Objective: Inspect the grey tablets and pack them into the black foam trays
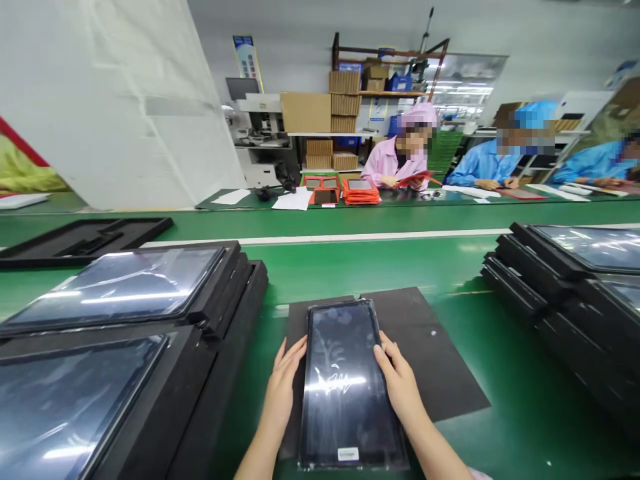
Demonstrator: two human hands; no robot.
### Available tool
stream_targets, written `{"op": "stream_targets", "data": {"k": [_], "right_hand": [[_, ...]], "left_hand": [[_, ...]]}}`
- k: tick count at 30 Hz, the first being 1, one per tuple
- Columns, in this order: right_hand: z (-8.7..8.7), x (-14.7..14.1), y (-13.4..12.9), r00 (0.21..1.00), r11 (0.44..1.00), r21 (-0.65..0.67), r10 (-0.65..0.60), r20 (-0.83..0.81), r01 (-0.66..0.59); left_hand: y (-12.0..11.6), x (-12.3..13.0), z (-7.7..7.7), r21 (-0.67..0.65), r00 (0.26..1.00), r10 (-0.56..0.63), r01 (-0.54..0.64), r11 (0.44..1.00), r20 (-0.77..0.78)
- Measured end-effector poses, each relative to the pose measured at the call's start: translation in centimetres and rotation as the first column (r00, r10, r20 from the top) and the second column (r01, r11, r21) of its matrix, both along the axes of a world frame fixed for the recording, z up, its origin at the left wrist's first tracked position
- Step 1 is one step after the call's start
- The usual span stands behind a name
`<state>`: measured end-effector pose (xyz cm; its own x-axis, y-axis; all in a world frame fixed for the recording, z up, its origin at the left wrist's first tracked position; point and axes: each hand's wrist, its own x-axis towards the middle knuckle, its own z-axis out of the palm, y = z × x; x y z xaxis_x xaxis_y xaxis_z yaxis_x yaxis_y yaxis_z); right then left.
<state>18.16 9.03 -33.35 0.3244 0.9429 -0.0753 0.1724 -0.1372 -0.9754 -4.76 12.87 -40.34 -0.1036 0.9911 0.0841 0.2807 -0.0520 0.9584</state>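
A dark glass panel in clear film [345,373], with a small white label at its near end, lies over a black mat [425,353] on the green table. My left hand [283,383] touches the panel's left edge with its fingertips. On the opposite side, my right hand [399,380] holds the upper right edge, thumb on the glass and fingers along the rim. Both hands grip the same panel between them.
Stacked black trays with glass panels stand at the left [200,387] and right [565,293]. An empty-looking black tray [85,240] lies further left. Across the table, people sit beside red trays [360,193] and papers.
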Motion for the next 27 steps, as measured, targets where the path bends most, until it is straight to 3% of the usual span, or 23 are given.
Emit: {"op": "stream_targets", "data": {"k": [2, 6, 8, 11, 13, 16, 20, 22, 24, 27], "right_hand": [[1.0, -0.3, -0.6, 0.971, 1.0, 0.005, -0.004, -0.237, 0.005], [2.5, -1.1, -1.3, 0.809, 0.994, 0.09, 0.005, -0.588, 0.06], [2.7, -1.7, -1.1, 0.798, 0.998, 0.051, 0.002, -0.603, 0.036], [2.9, -2.4, -0.5, 0.857, 0.986, -0.074, 0.09, -0.507, -0.147], [3.5, -2.6, -0.2, 0.877, 0.972, -0.065, 0.173, -0.449, -0.225], [5.5, -2.7, -0.1, 0.887, 0.95, 0.083, 0.31, -0.343, -0.301], [9.6, -2.1, 0.3, 0.852, 0.832, 0.249, 0.521, -0.047, -0.495], [11.6, -1.9, 1.2, 0.813, 0.799, 0.251, 0.578, -0.07, -0.546], [13.0, -1.9, 2.5, 0.808, 0.826, 0.259, 0.554, -0.202, -0.501], [13.5, -2.4, 4.8, 0.856, 0.898, 0.326, 0.401, -0.325, -0.297]], "left_hand": [[0.0, -0.1, -0.2, 0.003, 1.0, -0.012, 0.012, 1.0, 0.028], [-0.1, -0.2, 0.0, -0.009, 0.996, -0.023, 0.024, 1.0, 0.086], [-0.2, -0.3, 0.3, -0.018, 0.993, -0.023, 0.025, 1.0, 0.117], [-0.2, -0.4, 1.0, -0.04, 0.986, -0.012, 0.019, 0.999, 0.169], [0.0, -0.3, 1.8, -0.053, 0.977, 0.019, -0.008, 0.999, 0.212], [0.7, -0.5, 4.0, -0.063, 0.946, 0.106, -0.091, 0.994, 0.305], [1.9, -2.0, 8.3, -0.067, 0.871, 0.149, -0.133, 0.989, 0.469], [2.3, -2.8, 10.5, -0.036, 0.837, 0.139, -0.141, 0.989, 0.529], [2.7, -3.1, 12.5, 0.02, 0.834, 0.093, -0.124, 0.992, 0.544], [3.6, -2.1, 15.0, 0.139, 0.867, -0.021, -0.056, 0.989, 0.498]]}}
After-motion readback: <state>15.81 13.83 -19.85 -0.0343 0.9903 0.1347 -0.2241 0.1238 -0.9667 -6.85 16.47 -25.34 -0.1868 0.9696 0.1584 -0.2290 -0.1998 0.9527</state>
